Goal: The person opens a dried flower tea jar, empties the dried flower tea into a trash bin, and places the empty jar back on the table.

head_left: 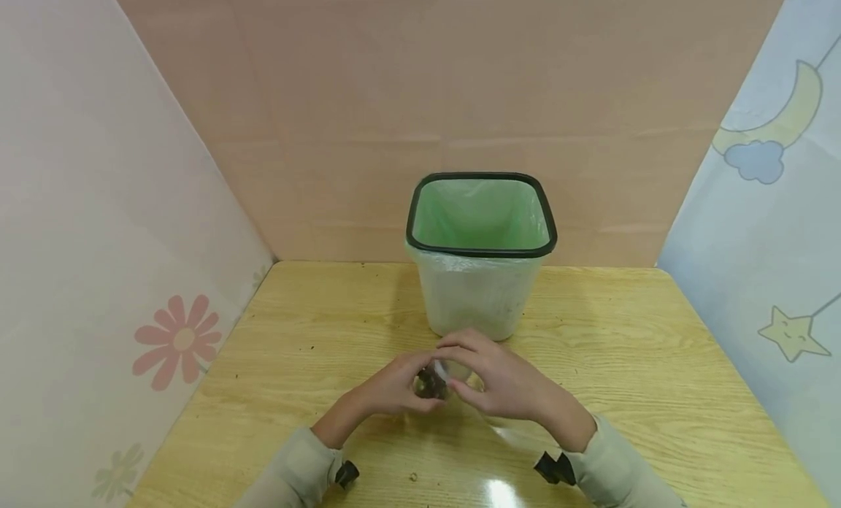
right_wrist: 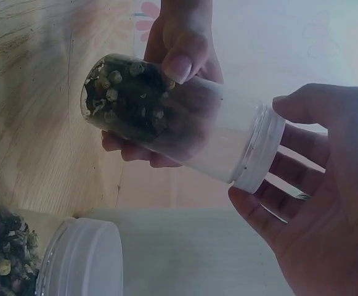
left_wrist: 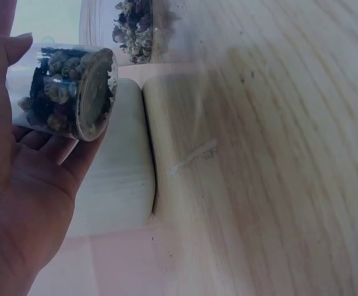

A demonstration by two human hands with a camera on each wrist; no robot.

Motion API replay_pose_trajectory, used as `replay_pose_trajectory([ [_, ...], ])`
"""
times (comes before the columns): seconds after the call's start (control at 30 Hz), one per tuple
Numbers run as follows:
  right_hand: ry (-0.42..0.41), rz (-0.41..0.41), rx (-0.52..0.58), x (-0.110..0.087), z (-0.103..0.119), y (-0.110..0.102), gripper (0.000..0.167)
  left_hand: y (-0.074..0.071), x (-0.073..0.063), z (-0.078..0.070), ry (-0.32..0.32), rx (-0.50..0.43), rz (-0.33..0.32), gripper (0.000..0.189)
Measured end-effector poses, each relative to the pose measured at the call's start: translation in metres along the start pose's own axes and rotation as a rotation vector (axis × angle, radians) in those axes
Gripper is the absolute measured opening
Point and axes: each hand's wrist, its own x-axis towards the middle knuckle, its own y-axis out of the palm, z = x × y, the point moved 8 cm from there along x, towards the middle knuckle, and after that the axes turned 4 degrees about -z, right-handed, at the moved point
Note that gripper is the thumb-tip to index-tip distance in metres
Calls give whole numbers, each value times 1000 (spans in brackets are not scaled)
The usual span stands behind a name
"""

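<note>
A clear jar (right_wrist: 148,102) of dried flowers and dark leaves is tilted between my hands, its white screw lid (right_wrist: 262,151) on the mouth. My left hand (head_left: 397,385) grips the jar's body, thumb on one side and fingers around the other. With thumb and fingers, my right hand (head_left: 502,380) holds the rim of the lid. The contents lie towards the jar's base, and the part near the lid holds none. A second jar (right_wrist: 12,259) of dried flowers, also white-lidded, stands on the table close by; in the left wrist view this other jar (left_wrist: 132,31) is partly cut off.
Just beyond my hands stands a waste bin (head_left: 476,293) with a black rim and a thin bag lining. The wooden table (head_left: 624,362) carries a few small dark crumbs. Papered walls (head_left: 486,77) close in the back and both sides.
</note>
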Motion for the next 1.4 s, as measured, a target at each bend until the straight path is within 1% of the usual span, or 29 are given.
replay_pose_trajectory([
  [0.1,-16,1,9,-2,1,1,41,2,-1,1,-8,-11,5,58],
  [0.17,-10,-3,-6,-2,1,1,42,2,-1,3,-32,-3,-3,56],
  [0.23,14,-17,-33,-2,-1,0,44,1,-1,5,-64,6,-20,51],
  [0.37,125,-68,-125,0,-10,-2,46,-3,0,8,-103,20,-72,43],
  [0.47,207,-90,-177,2,-16,-3,47,-5,2,9,-105,30,-97,44],
  [0.57,231,-93,-192,3,-18,-3,48,-5,3,9,-102,47,-105,46],
  [0.73,194,-89,-185,4,-16,-2,44,-6,3,9,-87,73,-111,48],
  [0.8,172,-81,-169,5,-14,-1,42,-6,3,9,-79,76,-104,48],
  [0.93,107,-47,-110,4,-10,2,38,-4,2,9,-61,48,-65,43],
  [1.0,72,-36,-83,3,-8,3,38,-2,2,8,-48,20,-41,39],
  [1.07,40,-31,-59,3,-5,3,39,-1,1,6,-37,0,-24,41],
  [1.13,16,-31,-42,2,-3,2,40,-1,1,5,-29,-16,-15,46],
  [1.23,-5,-28,-21,2,-1,2,41,-2,1,5,-31,-22,-8,55],
  [1.37,5,-12,-25,1,-1,2,43,-2,1,6,-51,-4,-10,56],
  [1.4,10,-11,-34,1,-1,2,45,-2,1,6,-57,-3,-12,53],
])
